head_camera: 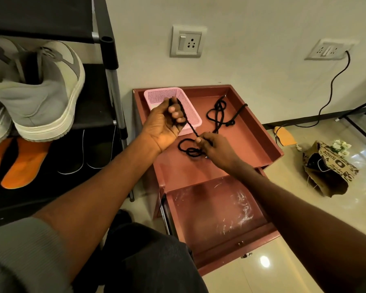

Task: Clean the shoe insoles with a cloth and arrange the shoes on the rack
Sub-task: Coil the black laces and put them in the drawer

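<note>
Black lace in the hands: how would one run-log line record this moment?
left hand: grips black lace | right hand: pinches it | second lace: on pink cabinet | shoes: on rack

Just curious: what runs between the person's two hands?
A taut black shoelace, from the left hand down to the right hand, seen in the head view.
</note>
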